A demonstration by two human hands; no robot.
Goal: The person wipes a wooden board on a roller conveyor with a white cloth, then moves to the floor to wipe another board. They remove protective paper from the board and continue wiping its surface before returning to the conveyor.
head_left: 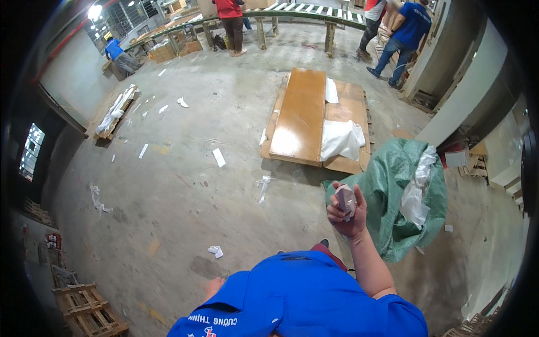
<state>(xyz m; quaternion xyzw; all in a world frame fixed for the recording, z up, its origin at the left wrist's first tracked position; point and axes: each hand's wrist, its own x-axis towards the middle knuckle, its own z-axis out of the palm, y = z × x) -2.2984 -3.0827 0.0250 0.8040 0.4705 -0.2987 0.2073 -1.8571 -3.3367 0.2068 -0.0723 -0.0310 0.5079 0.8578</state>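
My right hand [350, 222] is raised in front of me, closed round a small pale pinkish block [346, 201] with flat sides; I cannot make out its exact kind. Just beyond that hand stands a big green woven sack [387, 185], with white sheeting [415, 194] spilling from its mouth. My left hand [213, 287] hangs low at my side, partly covered by my blue sleeve, and its fingers do not show well enough to read.
Ahead, a brown wooden panel [297, 121] lies on a pallet with cardboard and white foam sheet [341, 140]. Scraps of white paper [218, 158] litter the concrete floor. A roller conveyor [303, 10] and several people stand farther off. Wooden pallets [90, 309] lie at lower left.
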